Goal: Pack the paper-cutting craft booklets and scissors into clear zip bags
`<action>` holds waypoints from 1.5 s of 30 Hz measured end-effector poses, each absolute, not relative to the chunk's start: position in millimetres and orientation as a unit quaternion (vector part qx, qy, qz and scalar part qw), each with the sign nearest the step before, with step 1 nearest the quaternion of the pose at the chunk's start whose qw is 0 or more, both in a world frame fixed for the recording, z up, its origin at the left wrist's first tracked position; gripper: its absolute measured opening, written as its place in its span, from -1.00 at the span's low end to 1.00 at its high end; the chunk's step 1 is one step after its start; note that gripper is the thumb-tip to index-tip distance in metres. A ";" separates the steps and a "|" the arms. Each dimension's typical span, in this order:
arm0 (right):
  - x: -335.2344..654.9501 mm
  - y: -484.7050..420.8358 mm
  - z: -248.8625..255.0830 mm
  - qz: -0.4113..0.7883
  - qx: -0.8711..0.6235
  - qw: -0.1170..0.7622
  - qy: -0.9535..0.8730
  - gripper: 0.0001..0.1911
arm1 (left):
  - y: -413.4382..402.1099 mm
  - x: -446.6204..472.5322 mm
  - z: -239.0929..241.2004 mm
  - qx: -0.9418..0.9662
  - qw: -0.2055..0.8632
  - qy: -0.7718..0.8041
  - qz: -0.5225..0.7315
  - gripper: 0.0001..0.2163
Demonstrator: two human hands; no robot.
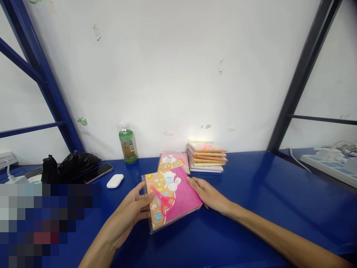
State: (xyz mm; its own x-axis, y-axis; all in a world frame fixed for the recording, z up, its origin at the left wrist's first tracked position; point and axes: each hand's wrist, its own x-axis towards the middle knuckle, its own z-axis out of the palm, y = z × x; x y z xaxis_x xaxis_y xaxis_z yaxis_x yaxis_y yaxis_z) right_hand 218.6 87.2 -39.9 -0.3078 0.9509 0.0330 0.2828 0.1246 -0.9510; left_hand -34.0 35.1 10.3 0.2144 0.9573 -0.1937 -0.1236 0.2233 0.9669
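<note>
Between my two hands is a square craft booklet (189,193) in a clear plastic wrapper, its orange and pink cover printed with a white rabbit. Pink scissors (164,201) lie against the front of the cover, seemingly inside the wrapper. My left hand (136,206) grips the left edge, thumb on the front and fingers behind. At the upper right edge my right hand (208,193) is closed on the booklet, thumb on top. Just behind it, a similar rabbit booklet (173,160) lies on the blue table, partly covered. To its right stands a stack of wrapped booklets (208,158).
A green-labelled bottle (128,145) stands near the wall. At left are a white earphone case (115,181), a phone (99,172) and a black plastic bag (75,163). A power strip (329,167) lies far right. Blue metal posts (52,93) rise at the sides.
</note>
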 end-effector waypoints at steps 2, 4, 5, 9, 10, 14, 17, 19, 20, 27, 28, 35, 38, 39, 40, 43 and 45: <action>219.2 87.0 -40.0 0.465 -0.473 0.352 -0.660 -0.29 | 35.6 -35.2 5.7 0.454 0.633 0.463 0.423 -0.24; 219.8 86.3 -37.3 0.469 -0.473 0.352 -0.658 -0.31 | 35.8 -36.6 1.3 0.459 0.630 0.474 0.408 -0.23; 220.1 85.9 -35.4 0.473 -0.472 0.352 -0.655 -0.32 | 35.6 -37.2 0.0 0.463 0.629 0.480 0.400 -0.23; 221.1 83.9 -28.6 0.511 -0.469 0.340 -0.635 -0.32 | 33.9 -38.7 2.8 0.476 0.640 0.467 0.382 -0.30; 221.5 83.4 -27.8 0.524 -0.468 0.334 -0.628 -0.32 | 33.6 -38.9 4.7 0.479 0.646 0.459 0.378 -0.32; 224.0 83.5 -28.8 0.552 -0.471 0.319 -0.610 -0.34 | 33.4 -39.5 10.1 0.482 0.646 0.462 0.371 -0.37; 227.0 85.5 -30.2 0.555 -0.471 0.314 -0.609 -0.38 | 32.7 -40.5 10.6 0.477 0.636 0.477 0.374 -0.35; 230.0 86.8 -28.5 0.570 -0.459 0.301 -0.611 -0.42 | 31.6 -40.7 10.9 0.472 0.630 0.485 0.382 -0.31; 231.8 87.1 -26.6 0.583 -0.449 0.292 -0.611 -0.43 | 31.0 -40.7 11.3 0.469 0.627 0.489 0.385 -0.30; 243.6 86.8 -10.3 0.694 -0.351 0.215 -0.591 -0.34 | 34.5 -42.7 14.9 0.450 0.596 0.513 0.423 -0.34; 244.3 87.3 -10.3 0.706 -0.336 0.207 -0.588 -0.27 | 35.4 -43.6 14.8 0.446 0.595 0.515 0.426 -0.32; 244.5 91.1 -16.7 0.733 -0.300 0.215 -0.572 -0.19 | 37.8 -44.0 12.3 0.454 0.584 0.522 0.425 -0.28; 244.1 90.9 -16.4 0.728 -0.300 0.222 -0.575 -0.22 | 38.8 -41.6 11.2 0.448 0.578 0.525 0.435 -0.27; 244.0 91.0 -16.2 0.724 -0.303 0.227 -0.577 -0.23 | 39.1 -40.8 11.0 0.448 0.576 0.525 0.437 -0.28; 244.0 91.1 -15.9 0.720 -0.306 0.231 -0.579 -0.25 | 39.3 -39.9 11.0 0.448 0.574 0.527 0.438 -0.29; 244.4 92.2 -15.6 0.706 -0.315 0.236 -0.588 -0.26 | 39.1 -37.6 12.1 0.444 0.563 0.540 0.441 -0.35; 244.8 92.9 -16.3 0.701 -0.316 0.234 -0.595 -0.25 | 38.1 -37.2 13.4 0.442 0.557 0.550 0.437 -0.37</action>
State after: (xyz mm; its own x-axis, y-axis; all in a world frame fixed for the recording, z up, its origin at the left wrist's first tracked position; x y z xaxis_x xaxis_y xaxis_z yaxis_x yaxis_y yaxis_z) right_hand 244.8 92.9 -16.3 -0.6905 0.7042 -0.1652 0.0485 -0.1828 -0.9819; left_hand -37.2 38.1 13.4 0.0127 0.9739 -0.2266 -0.0006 0.2267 0.9740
